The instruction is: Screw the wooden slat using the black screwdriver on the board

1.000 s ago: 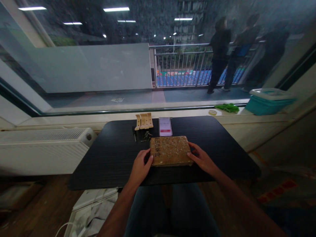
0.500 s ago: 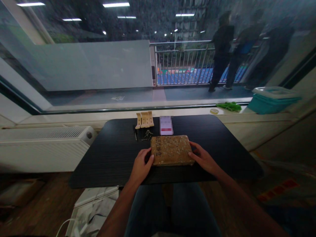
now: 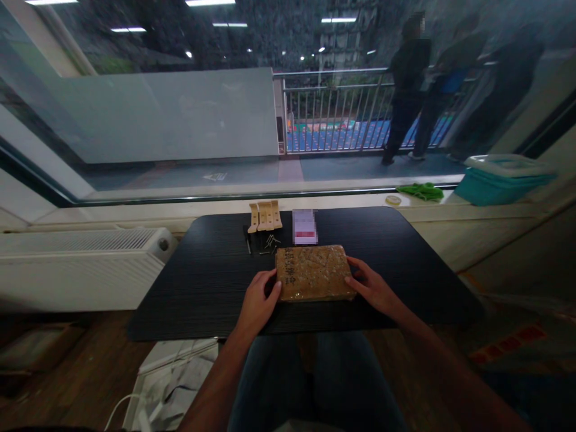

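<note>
A flat brown box (image 3: 315, 273), covered in shiny clear tape and with dark handwriting along its left side, lies on the black table (image 3: 180, 294) in front of me. My left hand (image 3: 261, 297) grips its left edge, thumb at the near corner. At the right edge my right hand (image 3: 366, 285) holds it, thumb near the top front corner and fingers along the side. Just beyond the box are several small metal screws (image 3: 270, 241), a dark screwdriver (image 3: 247, 240) and several pale wooden pieces with holes (image 3: 265, 217). A card with a pinkish band (image 3: 305, 227) lies behind the box.
On the window sill sit a roll of tape (image 3: 393, 200), a green cloth-like bundle (image 3: 422, 191) and a teal bin (image 3: 501, 183). A white radiator (image 3: 81, 264) stands left of the table. Beyond the window, people stand at a railing (image 3: 333, 114).
The view has shifted slightly. Both hands keep the same hold on the box, which stays in place on the table.
</note>
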Available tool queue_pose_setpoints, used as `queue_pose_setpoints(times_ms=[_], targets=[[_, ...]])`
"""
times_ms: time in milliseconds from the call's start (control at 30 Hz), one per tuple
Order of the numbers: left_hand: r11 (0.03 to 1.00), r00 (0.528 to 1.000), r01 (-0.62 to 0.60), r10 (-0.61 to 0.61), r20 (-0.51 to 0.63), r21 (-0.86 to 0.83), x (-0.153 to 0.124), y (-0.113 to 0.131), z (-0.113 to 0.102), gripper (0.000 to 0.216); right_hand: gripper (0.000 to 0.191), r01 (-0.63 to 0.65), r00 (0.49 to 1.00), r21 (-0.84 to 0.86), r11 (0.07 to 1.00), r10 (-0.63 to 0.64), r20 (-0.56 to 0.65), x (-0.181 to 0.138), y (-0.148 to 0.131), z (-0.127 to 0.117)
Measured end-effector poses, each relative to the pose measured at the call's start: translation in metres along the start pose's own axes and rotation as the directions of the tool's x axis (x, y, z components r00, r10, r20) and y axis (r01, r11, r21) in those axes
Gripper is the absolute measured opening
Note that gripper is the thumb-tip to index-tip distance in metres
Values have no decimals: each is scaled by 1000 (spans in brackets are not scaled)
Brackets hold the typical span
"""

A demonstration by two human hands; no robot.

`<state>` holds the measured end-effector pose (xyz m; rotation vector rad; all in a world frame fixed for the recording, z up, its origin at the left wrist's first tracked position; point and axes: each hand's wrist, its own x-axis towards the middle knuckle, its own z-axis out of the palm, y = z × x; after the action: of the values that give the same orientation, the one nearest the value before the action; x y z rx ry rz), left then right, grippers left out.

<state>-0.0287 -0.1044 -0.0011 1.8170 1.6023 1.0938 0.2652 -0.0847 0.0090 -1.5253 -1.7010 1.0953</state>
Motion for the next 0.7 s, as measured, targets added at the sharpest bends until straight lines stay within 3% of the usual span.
queue_pose_setpoints(times_ms=[700], targets=[[1000,1000,13,-13,6,28,0,1,-1,31,58,15,1000,11,1000,-15,12,2,6,0]])
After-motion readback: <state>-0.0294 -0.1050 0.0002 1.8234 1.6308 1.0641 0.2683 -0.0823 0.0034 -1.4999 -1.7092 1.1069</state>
